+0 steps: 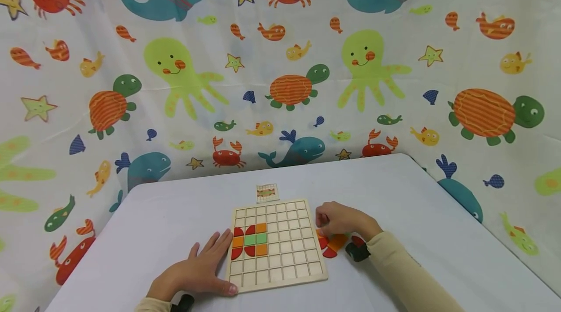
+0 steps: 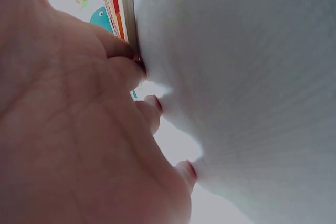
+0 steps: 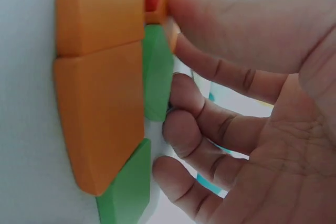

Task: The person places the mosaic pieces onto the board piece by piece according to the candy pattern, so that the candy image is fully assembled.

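A wooden grid board (image 1: 293, 244) lies on the white table. Its left part bears red rounded tiles (image 1: 237, 253), orange square tiles (image 1: 261, 228) and green square tiles (image 1: 250, 239). My left hand (image 1: 197, 268) rests along the board's left edge, fingers spread, thumb at the near left corner. Just off the right edge, my right hand (image 1: 344, 219) is over a loose pile of tiles (image 1: 337, 242). The right wrist view shows its thumb and index finger pinching an orange tile (image 3: 171, 24), partly hidden. Larger orange tiles (image 3: 105, 114) and green tiles (image 3: 157, 72) lie beside the fingers.
Behind the board lies a small pattern card (image 1: 267, 192) with a grid and a coloured figure. A cloth printed with sea animals (image 1: 280, 122) hangs along the table's back edge. White tabletop (image 1: 184, 210) extends on both sides of the board.
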`<state>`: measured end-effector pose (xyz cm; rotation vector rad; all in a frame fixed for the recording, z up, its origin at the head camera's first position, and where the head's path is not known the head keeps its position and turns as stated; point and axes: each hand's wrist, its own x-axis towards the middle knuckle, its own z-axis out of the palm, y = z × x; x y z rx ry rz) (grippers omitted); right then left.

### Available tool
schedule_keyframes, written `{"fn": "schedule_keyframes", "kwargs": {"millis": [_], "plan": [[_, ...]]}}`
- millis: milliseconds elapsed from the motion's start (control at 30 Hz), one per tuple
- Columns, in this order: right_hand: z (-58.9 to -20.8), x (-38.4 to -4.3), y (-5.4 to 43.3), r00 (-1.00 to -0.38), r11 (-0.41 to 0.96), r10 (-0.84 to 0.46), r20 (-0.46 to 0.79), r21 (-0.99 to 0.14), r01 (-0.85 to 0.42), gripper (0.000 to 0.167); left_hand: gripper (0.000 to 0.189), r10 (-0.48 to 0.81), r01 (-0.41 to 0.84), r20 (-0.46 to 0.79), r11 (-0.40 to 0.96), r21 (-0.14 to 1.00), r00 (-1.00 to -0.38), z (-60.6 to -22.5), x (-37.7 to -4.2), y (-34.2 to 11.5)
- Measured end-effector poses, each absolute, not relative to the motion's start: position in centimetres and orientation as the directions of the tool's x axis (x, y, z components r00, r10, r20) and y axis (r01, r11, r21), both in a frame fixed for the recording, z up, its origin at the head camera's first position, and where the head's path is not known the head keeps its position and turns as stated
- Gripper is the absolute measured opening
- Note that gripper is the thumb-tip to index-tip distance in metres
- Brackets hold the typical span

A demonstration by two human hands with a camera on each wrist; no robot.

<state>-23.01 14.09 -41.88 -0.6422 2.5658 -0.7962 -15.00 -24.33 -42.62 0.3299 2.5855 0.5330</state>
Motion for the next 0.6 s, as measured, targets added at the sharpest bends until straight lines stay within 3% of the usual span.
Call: {"fn": "schedule_keyframes", "kwargs": {"millis": [600], "plan": [[-42.23, -23.19, 14.23, -0.844, 0.738, -0.497, -0.203, -0.609, -0.289, 0.017, 0.132, 0.295, 0.109, -0.409, 0.901, 0.420, -0.864, -42.74, -15.16, -24.08]]}}
